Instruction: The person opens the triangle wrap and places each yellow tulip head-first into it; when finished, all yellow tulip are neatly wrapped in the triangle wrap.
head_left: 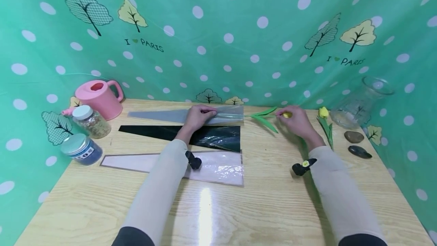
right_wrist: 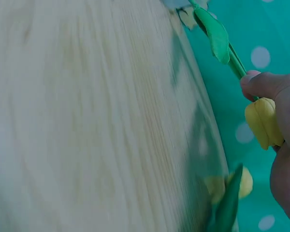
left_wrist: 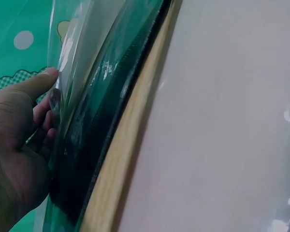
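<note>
A yellow artificial tulip point(right_wrist: 262, 121) lies sideways, its green leaves point(head_left: 267, 123) between the two hands. My right hand point(head_left: 296, 121) pinches its stem just below the bloom, between thumb and fingers. The stem's far end reaches the wide right end of a clear greyish flower sleeve point(head_left: 153, 115) and seems to run inside it. My left hand point(head_left: 198, 117) holds that sleeve near its middle, thumb and fingers on the plastic edge. Closer to me lie a black sleeve point(head_left: 218, 137) and a white sleeve with a grey border point(head_left: 218, 170).
At left stand a pink watering can point(head_left: 99, 98), a white-lidded jar point(head_left: 92, 122) and a blue jar point(head_left: 83, 149). Another yellow tulip point(head_left: 323, 113), a glass vase point(head_left: 351, 111), a brown stone point(head_left: 354, 136) and a dark stone point(head_left: 359, 151) are at right. A green curtain point(head_left: 225, 60) hangs behind.
</note>
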`<state>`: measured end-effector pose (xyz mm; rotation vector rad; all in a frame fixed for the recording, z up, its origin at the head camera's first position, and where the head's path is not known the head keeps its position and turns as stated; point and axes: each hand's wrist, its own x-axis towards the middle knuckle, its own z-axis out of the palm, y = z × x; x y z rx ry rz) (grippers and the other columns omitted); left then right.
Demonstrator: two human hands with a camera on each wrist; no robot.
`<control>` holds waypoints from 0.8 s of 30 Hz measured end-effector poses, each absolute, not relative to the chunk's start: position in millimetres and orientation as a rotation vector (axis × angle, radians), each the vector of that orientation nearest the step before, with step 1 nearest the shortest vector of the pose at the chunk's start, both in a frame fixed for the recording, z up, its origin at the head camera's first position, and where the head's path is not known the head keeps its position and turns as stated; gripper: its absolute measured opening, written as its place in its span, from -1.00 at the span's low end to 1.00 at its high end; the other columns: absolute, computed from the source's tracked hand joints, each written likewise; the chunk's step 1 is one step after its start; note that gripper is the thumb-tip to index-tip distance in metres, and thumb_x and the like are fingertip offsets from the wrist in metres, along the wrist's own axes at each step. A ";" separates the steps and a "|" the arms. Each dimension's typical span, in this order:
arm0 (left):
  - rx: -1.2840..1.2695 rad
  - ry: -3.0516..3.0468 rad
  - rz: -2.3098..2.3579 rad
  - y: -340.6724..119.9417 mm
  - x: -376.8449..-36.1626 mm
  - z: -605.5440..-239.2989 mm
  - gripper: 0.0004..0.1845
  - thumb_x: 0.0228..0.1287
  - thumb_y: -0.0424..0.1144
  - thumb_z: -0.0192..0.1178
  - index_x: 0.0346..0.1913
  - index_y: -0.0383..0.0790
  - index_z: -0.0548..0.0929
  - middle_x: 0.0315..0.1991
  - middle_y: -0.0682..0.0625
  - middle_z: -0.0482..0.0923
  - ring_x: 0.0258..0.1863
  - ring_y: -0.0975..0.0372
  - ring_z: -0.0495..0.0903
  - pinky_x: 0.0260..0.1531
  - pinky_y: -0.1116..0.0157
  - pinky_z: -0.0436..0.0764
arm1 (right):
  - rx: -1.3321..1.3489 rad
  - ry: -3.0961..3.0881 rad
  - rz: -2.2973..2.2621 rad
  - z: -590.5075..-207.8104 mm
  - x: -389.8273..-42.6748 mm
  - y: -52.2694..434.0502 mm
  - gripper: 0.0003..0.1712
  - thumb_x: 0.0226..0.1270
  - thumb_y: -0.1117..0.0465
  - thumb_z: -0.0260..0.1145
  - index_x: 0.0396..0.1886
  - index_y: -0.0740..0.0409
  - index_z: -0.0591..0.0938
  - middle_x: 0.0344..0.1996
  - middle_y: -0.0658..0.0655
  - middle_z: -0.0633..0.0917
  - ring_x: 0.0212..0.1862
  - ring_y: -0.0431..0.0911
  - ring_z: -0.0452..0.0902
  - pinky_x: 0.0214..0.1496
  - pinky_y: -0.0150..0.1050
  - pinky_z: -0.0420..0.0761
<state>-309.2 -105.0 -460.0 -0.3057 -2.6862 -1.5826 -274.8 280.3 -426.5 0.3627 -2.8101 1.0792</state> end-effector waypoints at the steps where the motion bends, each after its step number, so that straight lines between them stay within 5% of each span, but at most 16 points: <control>1: -0.314 -2.690 -1.572 -104.8 -309.4 -459.2 -0.79 0.42 -0.17 0.35 0.01 -0.12 0.83 0.12 -0.11 0.74 0.15 0.04 0.67 0.16 0.07 0.67 | 0.360 -2.810 1.103 -426.5 -276.8 275.3 -0.81 0.45 0.34 0.35 -0.03 0.30 0.77 0.00 0.35 0.73 0.24 0.25 0.50 0.42 0.21 0.42; 24: -0.371 -2.676 -1.568 -106.4 -308.3 -457.9 -0.79 0.39 -0.19 0.37 -0.02 -0.17 0.83 0.09 -0.13 0.74 0.16 0.03 0.67 0.21 0.08 0.65 | 0.391 -2.796 1.365 -462.6 -294.6 204.7 -0.86 0.41 0.31 0.38 -0.11 0.21 0.79 0.01 0.24 0.73 0.17 0.15 0.60 0.30 0.06 0.63</control>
